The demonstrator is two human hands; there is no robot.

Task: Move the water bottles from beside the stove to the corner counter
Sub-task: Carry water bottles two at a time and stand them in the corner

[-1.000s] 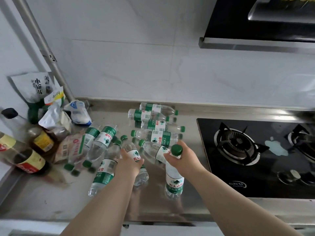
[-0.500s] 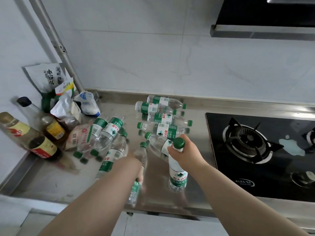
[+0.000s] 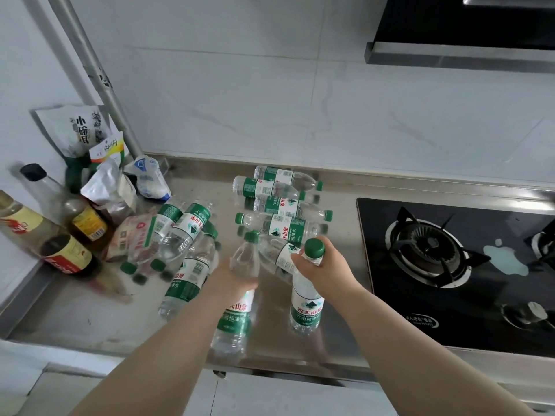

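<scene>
Clear water bottles with green caps and labels lie on the steel counter point(image 3: 75, 313). Several lie stacked left of the stove point(image 3: 450, 265), around one bottle point(image 3: 282, 228). Three more lie toward the corner, one of them point(image 3: 187, 277) nearest the front. My left hand point(image 3: 237, 276) is shut on a water bottle point(image 3: 235, 313), raised and nearly upright with its cap pointing away. My right hand point(image 3: 322, 267) grips the neck of another bottle point(image 3: 306, 307) that stands upright on the counter.
Sauce bottles point(image 3: 64, 253) and food packets point(image 3: 78, 130) crowd the left corner beside a slanted metal pipe point(image 3: 99, 82). A black gas stove fills the right side under a range hood point(image 3: 459, 52). The counter's front edge runs below the hands.
My left hand has picked a lying bottle up off the counter and tipped it toward upright. My right hand stays on its standing bottle. The view has shifted slightly to the left.
</scene>
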